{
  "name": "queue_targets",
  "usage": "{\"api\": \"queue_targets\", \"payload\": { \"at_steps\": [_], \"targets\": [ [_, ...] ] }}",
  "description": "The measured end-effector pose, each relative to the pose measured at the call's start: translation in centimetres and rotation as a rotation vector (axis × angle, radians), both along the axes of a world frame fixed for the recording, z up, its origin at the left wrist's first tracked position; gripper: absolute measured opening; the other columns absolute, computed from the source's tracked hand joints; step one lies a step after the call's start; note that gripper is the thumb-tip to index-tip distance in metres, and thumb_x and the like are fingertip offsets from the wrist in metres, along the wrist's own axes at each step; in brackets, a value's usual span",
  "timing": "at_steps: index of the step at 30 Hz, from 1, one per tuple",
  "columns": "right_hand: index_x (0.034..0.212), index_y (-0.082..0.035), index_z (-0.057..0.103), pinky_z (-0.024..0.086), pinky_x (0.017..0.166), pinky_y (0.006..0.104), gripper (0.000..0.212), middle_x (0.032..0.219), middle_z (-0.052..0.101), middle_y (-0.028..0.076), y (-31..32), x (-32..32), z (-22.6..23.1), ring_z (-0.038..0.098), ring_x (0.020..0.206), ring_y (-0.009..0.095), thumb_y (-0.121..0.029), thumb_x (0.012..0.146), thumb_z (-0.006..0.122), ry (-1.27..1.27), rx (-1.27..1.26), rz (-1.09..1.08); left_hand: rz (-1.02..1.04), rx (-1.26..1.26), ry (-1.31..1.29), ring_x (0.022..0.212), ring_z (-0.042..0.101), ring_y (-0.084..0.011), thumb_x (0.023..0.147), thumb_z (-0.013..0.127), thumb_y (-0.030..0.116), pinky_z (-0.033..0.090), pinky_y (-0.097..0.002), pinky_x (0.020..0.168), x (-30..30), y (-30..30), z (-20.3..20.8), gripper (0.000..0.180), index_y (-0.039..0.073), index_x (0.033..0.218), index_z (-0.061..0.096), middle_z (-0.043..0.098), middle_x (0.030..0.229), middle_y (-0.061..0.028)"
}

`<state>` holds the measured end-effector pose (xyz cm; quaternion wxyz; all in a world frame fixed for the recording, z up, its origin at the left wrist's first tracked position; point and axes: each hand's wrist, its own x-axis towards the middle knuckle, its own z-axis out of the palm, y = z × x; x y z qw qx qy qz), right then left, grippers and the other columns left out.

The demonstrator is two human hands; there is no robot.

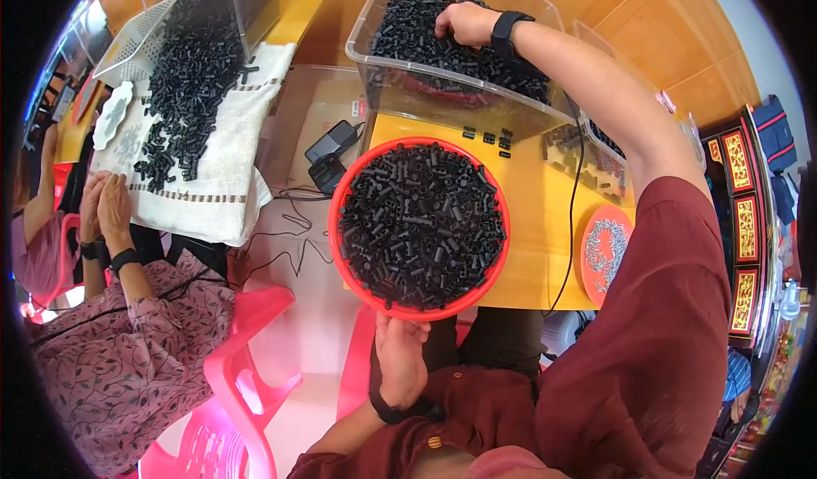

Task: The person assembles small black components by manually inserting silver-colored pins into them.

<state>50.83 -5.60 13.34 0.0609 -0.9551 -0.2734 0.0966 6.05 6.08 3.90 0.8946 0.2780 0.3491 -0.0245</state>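
A round red basin [334, 232] full of short black plastic tube-like pieces [417, 223] stands at the near edge of the yellow table. My left hand [400, 360] is at its near rim, fingers curled up against it. Farther back, a clear plastic bin [383, 96] holds a heap of similar black pieces [417, 23]. My right hand [471, 24] reaches into this bin, palm down, its fingers bent among the pieces. Its fingertips are partly hidden, so what they pinch cannot be made out.
Several black pieces [489, 138] lie on the yellow table [528, 258] by the bin. At right is a pink plate [606, 253] of small metallic parts; a cable [576, 206] crosses nearby. At left, a co-worker's hands [106, 206] rest by a towel [234, 155] bearing more black pieces.
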Motion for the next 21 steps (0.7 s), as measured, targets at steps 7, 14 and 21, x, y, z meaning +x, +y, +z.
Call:
{"api": "queue_targets", "payload": {
  "at_steps": [7,14,21],
  "targets": [
    [0.098,-0.003,0.062,0.052,0.053,0.0409,0.029,0.084,0.064,0.015,-0.6,1.4,-0.6,0.063,0.065,0.028,-0.014,0.072,0.071,0.007,-0.141,0.184,-0.006,-0.011,-0.003,0.068,0.053,-0.0112,0.091,0.045,0.016,0.039,-0.0231,0.06,-0.1,-0.1,0.1,0.016,0.011,0.106,0.047,0.059,0.087,-0.001],
    [0.109,-0.004,0.057,0.05,0.072,0.044,0.041,0.094,0.063,0.016,-0.2,1.0,-1.7,0.06,0.087,0.032,-0.027,0.077,0.067,-0.08,-0.294,0.304,-0.008,-0.018,0.001,0.067,0.053,-0.0112,0.091,0.045,0.016,0.039,-0.0229,0.059,-0.2,-0.2,0.1,0.014,0.01,0.103,0.048,0.059,0.085,-0.0013],
    [0.129,0.0,0.04,0.05,0.069,0.0425,0.055,0.103,0.06,0.019,0.0,0.8,-1.8,0.061,0.085,0.032,-0.02,0.082,0.058,0.022,-0.338,0.234,-0.019,-0.017,0.013,0.066,0.053,-0.0106,0.091,0.046,0.016,0.039,-0.0226,0.058,0.0,-0.4,0.1,0.012,0.009,0.099,0.049,0.059,0.081,-0.0013]
  ]
}}
